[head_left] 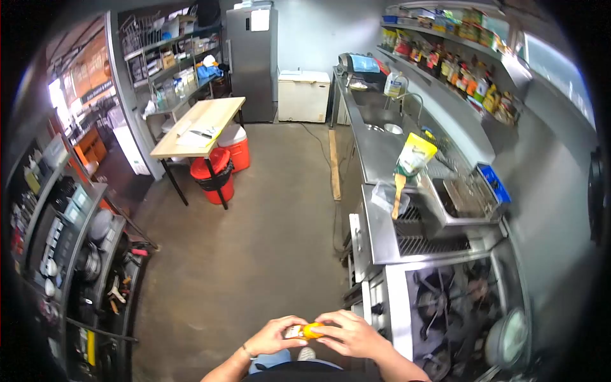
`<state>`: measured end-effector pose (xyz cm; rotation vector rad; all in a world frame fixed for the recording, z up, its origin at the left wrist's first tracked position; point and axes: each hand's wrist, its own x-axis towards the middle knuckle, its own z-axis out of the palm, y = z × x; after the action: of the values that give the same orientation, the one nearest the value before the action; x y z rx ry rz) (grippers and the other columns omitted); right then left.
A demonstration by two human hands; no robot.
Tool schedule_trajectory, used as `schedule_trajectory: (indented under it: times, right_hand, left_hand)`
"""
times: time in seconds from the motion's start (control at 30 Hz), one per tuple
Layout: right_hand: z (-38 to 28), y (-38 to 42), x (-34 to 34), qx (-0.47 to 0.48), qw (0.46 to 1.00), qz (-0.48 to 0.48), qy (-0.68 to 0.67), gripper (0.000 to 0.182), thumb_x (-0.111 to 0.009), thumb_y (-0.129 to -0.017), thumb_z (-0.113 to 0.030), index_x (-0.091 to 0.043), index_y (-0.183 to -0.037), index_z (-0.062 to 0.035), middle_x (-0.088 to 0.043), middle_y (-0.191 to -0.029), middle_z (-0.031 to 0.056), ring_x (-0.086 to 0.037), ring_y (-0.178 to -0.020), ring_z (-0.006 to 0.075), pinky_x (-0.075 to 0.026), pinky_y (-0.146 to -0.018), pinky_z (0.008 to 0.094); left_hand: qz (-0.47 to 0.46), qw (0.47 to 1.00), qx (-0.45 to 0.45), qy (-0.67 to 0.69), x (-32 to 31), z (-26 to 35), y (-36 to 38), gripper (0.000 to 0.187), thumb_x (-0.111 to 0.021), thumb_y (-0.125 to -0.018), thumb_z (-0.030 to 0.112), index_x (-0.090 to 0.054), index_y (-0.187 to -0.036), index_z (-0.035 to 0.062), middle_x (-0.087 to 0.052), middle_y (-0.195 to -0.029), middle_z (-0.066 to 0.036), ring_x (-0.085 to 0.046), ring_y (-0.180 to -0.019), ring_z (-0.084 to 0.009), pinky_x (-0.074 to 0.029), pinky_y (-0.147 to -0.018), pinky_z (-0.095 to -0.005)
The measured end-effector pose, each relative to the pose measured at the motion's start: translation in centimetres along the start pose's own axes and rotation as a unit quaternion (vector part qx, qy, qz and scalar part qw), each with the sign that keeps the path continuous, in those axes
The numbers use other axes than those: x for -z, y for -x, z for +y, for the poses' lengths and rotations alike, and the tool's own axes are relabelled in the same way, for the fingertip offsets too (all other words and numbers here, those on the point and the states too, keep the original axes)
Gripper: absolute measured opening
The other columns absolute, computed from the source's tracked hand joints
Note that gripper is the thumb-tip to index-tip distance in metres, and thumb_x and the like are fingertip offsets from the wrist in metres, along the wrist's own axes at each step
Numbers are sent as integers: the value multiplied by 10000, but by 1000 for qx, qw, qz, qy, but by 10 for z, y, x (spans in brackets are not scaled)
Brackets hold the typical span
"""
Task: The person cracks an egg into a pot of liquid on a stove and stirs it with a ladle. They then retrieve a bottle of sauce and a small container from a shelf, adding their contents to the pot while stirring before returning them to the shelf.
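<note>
Low in the view, in front of the body, both hands meet on a small bottle (295, 332) with an orange-yellow cap (313, 330). My left hand (275, 335) wraps round the pale, labelled body of the bottle from the left. From the right, my right hand (349, 333) has its fingers closed on the orange-yellow cap. The bottle lies roughly sideways between the hands. Its label is too small to read. A band shows on the left wrist.
A stove (399, 312) with a pot (507, 337) stands close on the right. Beyond it are a yellow-green bag (417, 155), a wooden spatula (399, 196) and a sink (380, 115). Shelves (100, 254) line the left; a wooden table (191, 121) and red bin (221, 184) stand ahead.
</note>
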<state>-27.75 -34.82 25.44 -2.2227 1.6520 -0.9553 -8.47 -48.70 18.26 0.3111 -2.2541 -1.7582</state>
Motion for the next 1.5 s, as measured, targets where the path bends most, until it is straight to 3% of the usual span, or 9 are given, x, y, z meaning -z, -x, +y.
schedule_trajectory:
  times: [0.43,0.67,0.93,1.1,1.2,1.33,1.37,1.4,1.5]
  right_hand:
    - [277,-269,-29,-67,995,16,-77,356,-643,-827,-77,-584,-1177,-92,-555,-1086,97,-585,-949,261,-493,-783,343]
    - [396,-364,13,-128,989,47,-64,317,-602,-873,-145,-601,-1187,-102,-562,-1092,112,-567,-989,272,-473,-821,343]
    - [588,-436,67,-192,973,119,-38,369,-564,-911,-193,-540,-1268,-102,-544,-1178,125,-557,-1020,261,-458,-859,341]
    - [699,-475,115,-332,865,260,-273,622,-573,-919,-235,-269,-1445,-99,-441,-1352,124,-563,-1013,170,-479,-812,308]
    - [796,-460,102,-456,852,228,-120,451,-579,-918,-291,-495,-1303,-72,-624,-1117,92,-592,-810,144,-493,-721,285]
    - [885,-413,35,-586,733,174,-298,348,-527,-933,-408,-618,-1060,-97,-532,-742,-33,-473,-608,60,-400,-509,224]
    - [889,-411,34,-656,671,104,-329,522,-514,-906,-507,-621,-1154,-61,-663,-1040,112,-620,-895,174,-496,-769,342]
    - [920,-394,-11,-520,797,194,-237,474,-511,-919,-475,-636,-1113,-62,-676,-967,95,-630,-801,170,-507,-679,333]
    - [946,-353,-18,-679,642,191,-301,465,-511,-921,-468,-637,-1109,-62,-677,-962,95,-630,-797,170,-507,-676,333]
  left_hand:
    - [94,993,74,-10,234,-119,-240,477,-776,-759,252,-612,-1142,19,-666,-922,-55,-602,-814,-124,-484,-751,-269]
    - [-115,965,145,187,337,-159,-410,430,-674,-869,217,-561,-1240,32,-616,-849,24,-505,-739,-37,-435,-660,-213]
    - [-121,981,59,141,383,-222,-646,404,-678,-862,163,-554,-1219,21,-600,-883,30,-514,-755,-46,-444,-699,-214]
    - [-75,984,35,158,442,-187,-822,352,-660,-860,86,-539,-1187,33,-588,-832,29,-550,-742,-57,-477,-701,-229]
    - [-43,982,-18,185,480,-185,-920,341,-659,-844,30,-534,-1161,30,-616,-863,5,-579,-763,-70,-491,-705,-245]
    - [-36,989,-66,124,517,-180,-1059,356,-690,-827,74,-551,-1149,17,-645,-895,-22,-601,-783,-81,-510,-739,-256]
    - [-29,992,-76,95,523,-179,-1098,345,-701,-818,86,-572,-1129,11,-649,-886,-21,-601,-778,-74,-501,-720,-243]
    - [-30,993,-89,76,528,-170,-1132,352,-709,-811,97,-578,-1126,11,-649,-878,-19,-600,-774,-72,-495,-710,-236]
    - [-36,980,-194,-4,534,-155,-1249,380,-736,-790,137,-592,-1119,15,-650,-866,-20,-602,-764,-72,-479,-685,-222]
